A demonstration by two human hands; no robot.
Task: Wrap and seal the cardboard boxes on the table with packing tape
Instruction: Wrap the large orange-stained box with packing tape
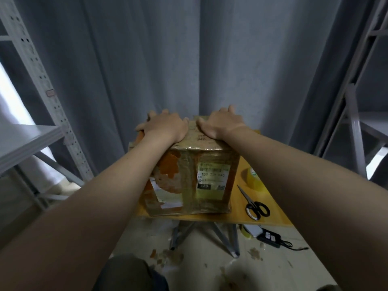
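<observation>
"Where was the box?"

"The box (pixel 195 181) stood on the yellow table (pixel 277 213), right under the fingers (pixel 164 112). The left hand (pixel 165 127) and the right hand (pixel 220 126) both lay flat on its top, side by side, thumbs close together. The fingers were spread and pressed down. They pinched nothing."

"Which step was it?"

"I think the person was rubbing the tape flat on top, or holding the box steady. Shiny tape already covered the front side and the top edge."

"What should come next?"

"My guess: turn the box to a side that needs tape. Then one hand must let go and reach for the tape roll (pixel 254 177), which sat to the right of the fingers and closer to the person. The scissors (pixel 255 204) lay closer still, apart from the roll."

"What couldn't you see?"

"The fingertips went over the far edge, so they were hidden. The back and far sides of the box were hidden too. The label (pixel 211 181) was too blurry to read. I saw only one box."
</observation>
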